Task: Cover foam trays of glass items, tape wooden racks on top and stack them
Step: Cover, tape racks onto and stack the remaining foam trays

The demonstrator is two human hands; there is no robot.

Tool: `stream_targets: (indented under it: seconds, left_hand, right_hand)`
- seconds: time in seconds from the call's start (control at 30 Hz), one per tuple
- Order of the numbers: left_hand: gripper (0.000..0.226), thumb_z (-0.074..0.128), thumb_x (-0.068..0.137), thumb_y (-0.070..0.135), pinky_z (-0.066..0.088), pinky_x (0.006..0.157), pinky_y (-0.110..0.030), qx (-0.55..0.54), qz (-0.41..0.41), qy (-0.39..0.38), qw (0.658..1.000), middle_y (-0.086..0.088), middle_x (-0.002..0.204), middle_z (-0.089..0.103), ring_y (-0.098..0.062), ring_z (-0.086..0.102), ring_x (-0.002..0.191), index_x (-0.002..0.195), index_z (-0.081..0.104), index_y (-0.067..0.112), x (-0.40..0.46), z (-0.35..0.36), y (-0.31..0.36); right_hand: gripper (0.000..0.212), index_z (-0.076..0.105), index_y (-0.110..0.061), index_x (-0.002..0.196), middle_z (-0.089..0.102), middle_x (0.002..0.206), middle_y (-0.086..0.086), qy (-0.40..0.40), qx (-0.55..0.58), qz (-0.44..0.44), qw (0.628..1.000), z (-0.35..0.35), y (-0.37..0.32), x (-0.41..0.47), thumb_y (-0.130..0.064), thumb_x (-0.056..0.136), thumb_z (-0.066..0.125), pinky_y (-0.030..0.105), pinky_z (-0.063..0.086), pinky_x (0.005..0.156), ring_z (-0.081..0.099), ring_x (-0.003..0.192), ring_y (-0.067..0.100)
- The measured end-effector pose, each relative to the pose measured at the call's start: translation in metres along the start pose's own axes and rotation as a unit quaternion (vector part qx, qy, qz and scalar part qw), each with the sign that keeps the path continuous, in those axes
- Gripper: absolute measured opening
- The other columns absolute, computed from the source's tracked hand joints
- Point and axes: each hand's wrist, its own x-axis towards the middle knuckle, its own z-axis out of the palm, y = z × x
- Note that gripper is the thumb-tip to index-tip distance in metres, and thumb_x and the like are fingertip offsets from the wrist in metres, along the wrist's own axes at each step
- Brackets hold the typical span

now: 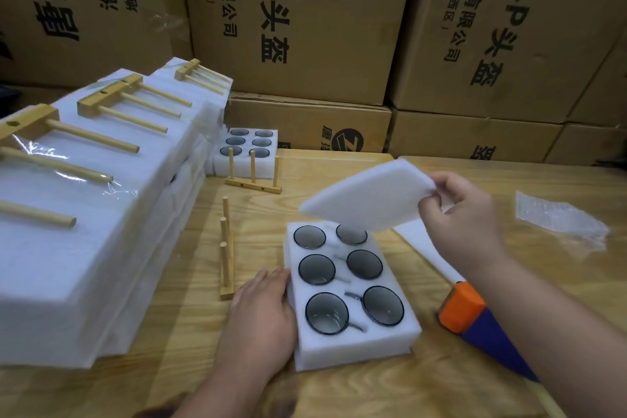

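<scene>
Foam tray (353, 346): white block, six round wells of dark glass cups, near table edge.
Foam cover sheet (366, 195): soft, flat, tilted above tray.
Right hand (458, 214): pinches sheet's edge.
Left hand (263, 312): flat, fingers straight against tray's side.
Table (373, 390): grained light wood.
Backdrop: stacked cardboard cartons (305, 20).

A wooden table (339, 387) with pale, strongly grained boards carries everything. Near its middle lies an open foam tray (353, 346) holding six dark glass cups. Just left of it stands a wooden rack (226, 254), pegs upright, and a second rack (253, 176) stands farther back, in front of another open tray (244, 166). Along the left edge sit stacked covered trays (84, 248) with racks taped on top. At the right lie a bubble-wrap piece (559, 220) and an orange-and-blue tape dispenser (475, 319).
</scene>
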Motion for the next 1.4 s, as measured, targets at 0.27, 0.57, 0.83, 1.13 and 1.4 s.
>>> stream_targets:
  seconds: [0.27, 0.57, 0.83, 1.13, 1.4]
  left_hand:
    - [0.046, 0.040, 0.099, 0.021, 0.022, 0.120, -0.031, -0.007, 0.000, 0.000, 1.000, 0.012, 0.151, 0.050, -0.011, 0.031, 0.148, 0.143, 0.050, 0.030, -0.001, -0.002, 0.000]
    - [0.051, 0.037, 0.098, 0.018, 0.020, 0.121, -0.031, -0.011, 0.006, 0.014, 1.000, 0.015, 0.153, 0.047, -0.012, 0.028, 0.150, 0.148, 0.045, 0.031, 0.002, 0.004, -0.004]
    - [0.052, 0.039, 0.101, 0.015, 0.027, 0.116, -0.024, -0.129, 0.028, 0.044, 0.990, 0.009, 0.149, 0.054, -0.015, 0.041, 0.143, 0.150, 0.048, 0.031, 0.002, 0.006, -0.011]
    - [0.051, 0.030, 0.088, 0.061, 0.032, 0.118, -0.044, -0.290, 0.059, 0.015, 0.955, 0.039, 0.126, 0.054, -0.016, 0.047, 0.137, 0.138, 0.037, 0.059, -0.002, -0.004, -0.015]
    - [0.058, 0.039, 0.087, 0.059, 0.030, 0.121, -0.046, -0.363, 0.041, 0.008, 0.931, 0.030, 0.132, 0.061, -0.013, 0.044, 0.140, 0.144, 0.048, 0.048, -0.002, 0.001, -0.018]
  right_hand:
    - [0.035, 0.072, -0.017, 0.094, 0.071, 0.108, -0.012, 0.024, 0.032, -0.141, 0.989, 0.011, 0.003, -0.030, 0.015, 0.086, 0.060, 0.038, 0.039, 0.116, 0.064, 0.119, 0.007]
    - [0.048, 0.080, -0.033, 0.078, 0.040, 0.158, -0.006, -0.065, 0.283, 0.117, 0.950, 0.011, -0.009, -0.046, 0.012, 0.088, 0.067, 0.033, 0.045, 0.108, 0.052, 0.131, -0.002]
    - [0.040, 0.083, -0.018, 0.083, 0.071, 0.118, 0.022, -0.080, 0.377, 0.282, 0.879, 0.029, 0.013, -0.064, 0.016, 0.086, 0.062, 0.049, 0.059, 0.088, 0.072, 0.101, 0.040]
    - [0.050, 0.057, -0.019, 0.137, 0.069, 0.129, 0.010, -0.123, 0.514, 0.387, 0.756, 0.045, 0.028, -0.077, -0.012, 0.087, 0.052, 0.047, 0.050, 0.099, 0.065, 0.121, 0.030]
    - [0.054, 0.061, -0.014, 0.129, 0.073, 0.122, 0.006, -0.083, 0.555, 0.395, 0.728, 0.049, 0.024, -0.091, -0.028, 0.078, 0.050, 0.036, 0.052, 0.082, 0.073, 0.105, 0.020]
